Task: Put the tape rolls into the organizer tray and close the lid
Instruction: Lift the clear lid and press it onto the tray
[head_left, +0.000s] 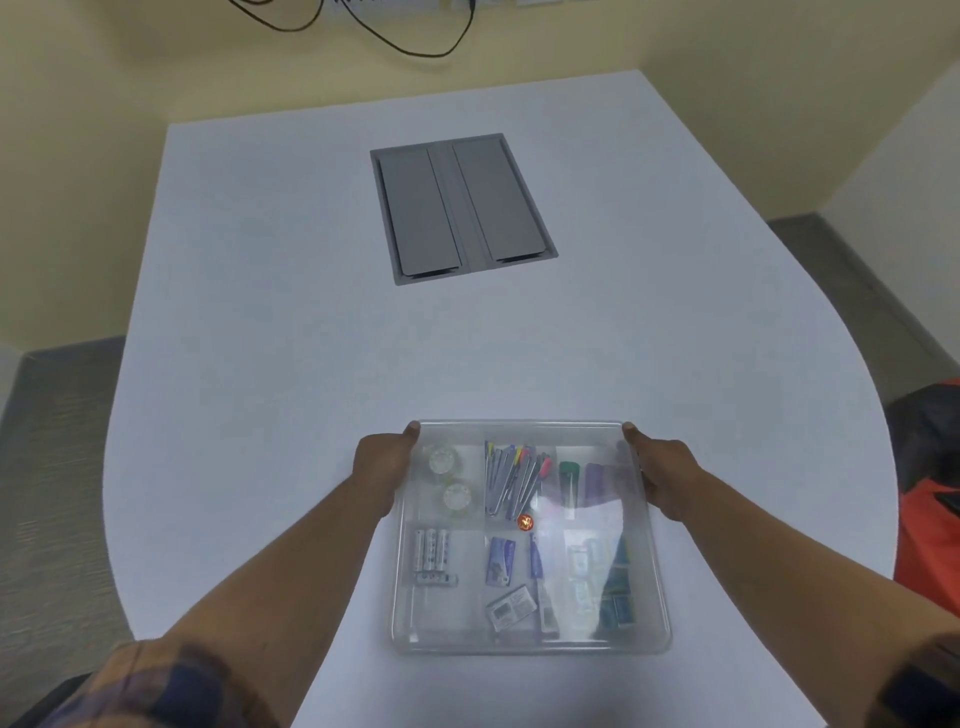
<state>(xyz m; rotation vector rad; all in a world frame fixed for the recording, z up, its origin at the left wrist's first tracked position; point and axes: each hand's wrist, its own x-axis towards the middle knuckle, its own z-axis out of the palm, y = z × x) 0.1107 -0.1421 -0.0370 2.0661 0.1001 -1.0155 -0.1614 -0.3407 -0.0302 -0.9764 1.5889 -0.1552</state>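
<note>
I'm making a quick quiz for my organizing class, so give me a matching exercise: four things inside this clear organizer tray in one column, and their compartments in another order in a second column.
Things:
1. tape rolls
2. batteries
3. pens
4. green-capped item

Compartments of the organizer tray:
A. far middle
B. near left
C. far right
D. far left

Pairs: 1-D, 2-B, 3-A, 4-C

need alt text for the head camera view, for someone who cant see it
Seen from above, a person's left hand and right hand grip the far corners of a clear lid on an organizer tray on a white table. Two tape rolls sit in its far-left compartment, beside pens and batteries.
</note>
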